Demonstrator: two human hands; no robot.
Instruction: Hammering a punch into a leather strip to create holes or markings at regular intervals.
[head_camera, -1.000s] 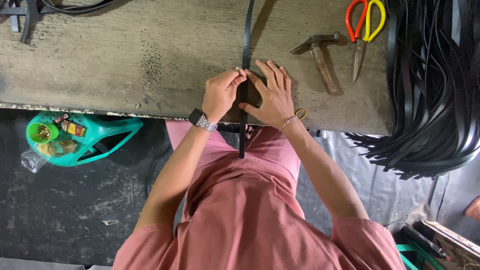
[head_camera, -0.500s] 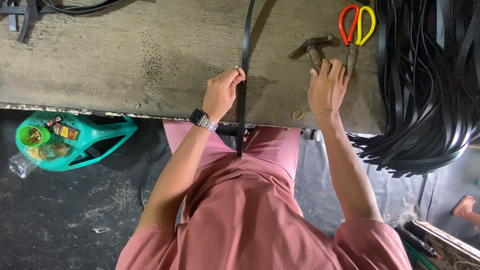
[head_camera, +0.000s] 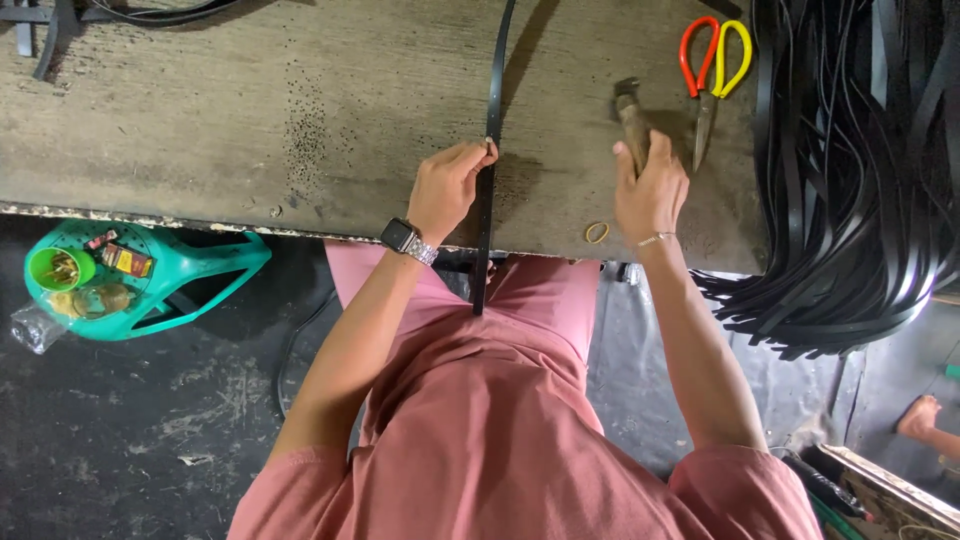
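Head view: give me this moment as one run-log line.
left hand: pinning black strap on workbench | right hand: gripping hammer | nearby: scissors, rubber band, strap pile

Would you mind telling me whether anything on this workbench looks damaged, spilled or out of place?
Nothing is spilled or broken. The wooden bench is pitted with small holes near its middle. A loose rubber band lies by the right hand, which grips a hammer; the left hand pins a black strap.
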